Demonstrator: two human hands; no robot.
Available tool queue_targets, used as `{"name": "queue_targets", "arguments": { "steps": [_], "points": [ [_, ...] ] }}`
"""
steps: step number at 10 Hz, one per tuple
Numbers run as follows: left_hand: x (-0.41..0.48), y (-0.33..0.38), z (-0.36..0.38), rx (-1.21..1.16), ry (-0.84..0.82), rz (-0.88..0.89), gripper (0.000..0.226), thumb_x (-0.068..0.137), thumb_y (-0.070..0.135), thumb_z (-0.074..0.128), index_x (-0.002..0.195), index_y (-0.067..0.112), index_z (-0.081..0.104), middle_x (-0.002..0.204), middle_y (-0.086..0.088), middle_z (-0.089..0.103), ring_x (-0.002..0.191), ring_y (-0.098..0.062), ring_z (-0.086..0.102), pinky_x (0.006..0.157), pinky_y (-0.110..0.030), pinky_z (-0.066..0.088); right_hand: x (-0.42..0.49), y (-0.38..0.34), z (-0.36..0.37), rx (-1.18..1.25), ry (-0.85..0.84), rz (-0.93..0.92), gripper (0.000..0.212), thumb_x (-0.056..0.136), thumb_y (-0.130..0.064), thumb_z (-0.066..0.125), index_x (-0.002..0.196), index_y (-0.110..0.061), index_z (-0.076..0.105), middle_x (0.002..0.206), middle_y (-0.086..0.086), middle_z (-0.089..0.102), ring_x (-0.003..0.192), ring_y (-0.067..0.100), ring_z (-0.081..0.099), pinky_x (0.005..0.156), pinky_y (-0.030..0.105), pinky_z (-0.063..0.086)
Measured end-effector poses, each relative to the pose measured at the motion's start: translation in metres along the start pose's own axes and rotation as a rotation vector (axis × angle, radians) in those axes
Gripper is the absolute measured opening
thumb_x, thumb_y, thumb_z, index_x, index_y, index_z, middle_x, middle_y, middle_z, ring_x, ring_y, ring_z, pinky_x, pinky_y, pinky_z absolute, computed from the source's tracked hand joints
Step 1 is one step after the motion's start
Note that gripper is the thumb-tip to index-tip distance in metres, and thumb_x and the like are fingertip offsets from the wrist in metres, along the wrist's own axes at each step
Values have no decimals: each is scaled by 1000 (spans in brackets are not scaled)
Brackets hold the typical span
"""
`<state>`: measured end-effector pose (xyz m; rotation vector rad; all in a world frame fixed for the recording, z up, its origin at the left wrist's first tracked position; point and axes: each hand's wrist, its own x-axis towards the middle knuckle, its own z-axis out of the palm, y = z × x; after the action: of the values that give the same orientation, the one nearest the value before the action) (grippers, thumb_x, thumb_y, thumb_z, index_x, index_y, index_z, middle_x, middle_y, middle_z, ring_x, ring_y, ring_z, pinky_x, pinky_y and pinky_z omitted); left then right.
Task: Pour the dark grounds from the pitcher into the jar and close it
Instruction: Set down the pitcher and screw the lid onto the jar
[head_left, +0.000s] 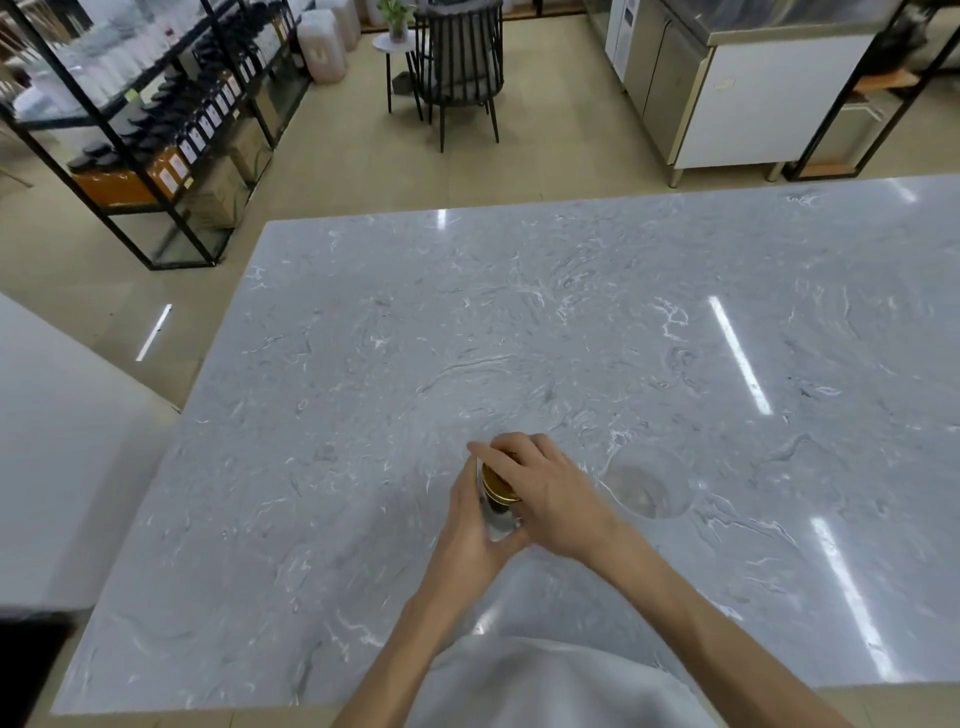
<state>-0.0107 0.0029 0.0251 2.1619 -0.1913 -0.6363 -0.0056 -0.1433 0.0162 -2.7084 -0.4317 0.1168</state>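
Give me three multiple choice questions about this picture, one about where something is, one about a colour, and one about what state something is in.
1. Where does the clear pitcher stand?
A. right of the jar
B. left of the jar
C. on the floor

2. What colour is the lid?
A. red
B. gold
C. white

3. What is on the jar's mouth?
A. nothing
B. a funnel
C. the lid, under the right hand

Answers: 1 A, it sits on the marble table right of the hands. 2 B, a gold rim shows below the fingers. 3 C, the right hand covers the lid while the left hand holds the glass.

Gold lid (500, 486); grey white-veined marble table (519, 338); jar (498, 512) contents seemingly dark.
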Motion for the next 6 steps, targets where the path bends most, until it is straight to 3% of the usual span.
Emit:
{"name": "queue_targets", "arguments": {
  "steps": [1, 2, 3, 4, 5, 6],
  "points": [
    [12, -15, -5, 78, 19, 27, 101, 83, 24, 85, 161, 12, 21, 163, -7, 31, 149, -21, 36, 120, -38, 36, 7, 15, -16, 312, -180, -138, 106, 77, 9, 62, 156, -33, 6, 152, 0, 33, 137, 12, 29, 117, 27, 21],
    [26, -30, -7, 158, 41, 27, 112, 76, 38, 89, 162, 17, 21, 163, -5, 30, 150, -21, 35, 120, -43, 37, 11, 21, -14, 409, -192, -179, 110, 73, 15, 54, 156, -34, 2, 161, -7, 23, 146, -1, 18, 122, 26, 3],
    [45, -49, -4, 107, 59, 77, 112, 71, 46, 89, 160, 29, 23, 159, 8, 35, 145, -12, 41, 116, -36, 44, 10, 22, -10, 471, -172, -199, 105, 72, 16, 51, 156, -29, 8, 163, -9, 16, 146, -6, 12, 121, 21, 0],
    [48, -54, -3, 83, 46, 131, 101, 72, 44, 90, 152, 48, 29, 139, 40, 39, 132, 9, 46, 107, -23, 47, 1, 28, -12, 644, -92, -105, 90, 76, 26, 38, 152, -21, 32, 160, -3, 28, 148, 4, 19, 124, 29, 10],
    [48, -51, -2, 124, 77, 157, 94, 68, 52, 89, 144, 54, 35, 136, 36, 40, 130, 4, 48, 106, -29, 49, -23, 53, -26, 634, 135, 64, 61, 92, 17, 41, 139, -21, 52, 150, -5, 45, 143, 4, 32, 120, 36, 25],
    [50, -43, 4, 160, 123, 145, 92, 62, 53, 92, 136, 48, 38, 135, 16, 44, 126, -10, 53, 98, -32, 52, -59, 91, -36, 353, 187, 216, 48, 99, -24, 55, 145, -30, 42, 154, -8, 39, 148, 7, 21, 121, 46, 22]
  ]
}}
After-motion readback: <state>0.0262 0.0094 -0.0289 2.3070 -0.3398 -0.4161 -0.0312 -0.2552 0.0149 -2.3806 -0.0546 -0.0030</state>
